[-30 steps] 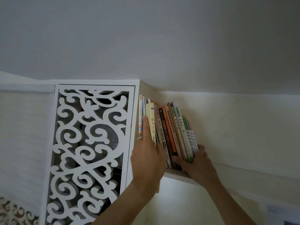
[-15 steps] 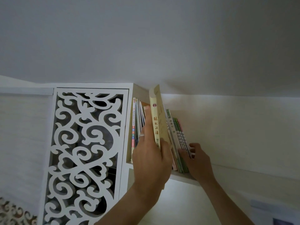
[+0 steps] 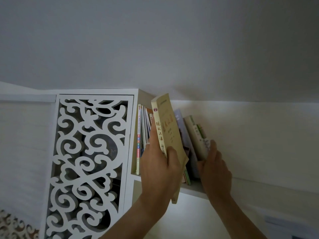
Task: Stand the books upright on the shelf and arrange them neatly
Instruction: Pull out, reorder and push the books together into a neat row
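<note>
Head view: you look up at a white shelf (image 3: 191,188) under the ceiling, beside a carved white scrollwork panel (image 3: 89,163).
Left hand (image 3: 159,169): you grip the yellow book (image 3: 168,130) low on its spine, thumb across the front cover, fingers behind it; a ring shows on one finger.
Yellow book: pulled out in front of the row, tilted with its top leaning left, its lower corner hanging below the shelf edge, well above your wrist.
Right hand (image 3: 214,171): your fingers are straight and pressed flat against the outer face of the right-hand books (image 3: 196,135), thumb pointing up along them.
Right-hand books: leaning left on the shelf, just right of the yellow book, held between it and your right palm.
Left-hand books (image 3: 143,128): thin volumes standing nearly upright against the shelf's left wall, just left of your left hand.
Gap: whether any book stands directly behind the yellow book is hidden.
</note>
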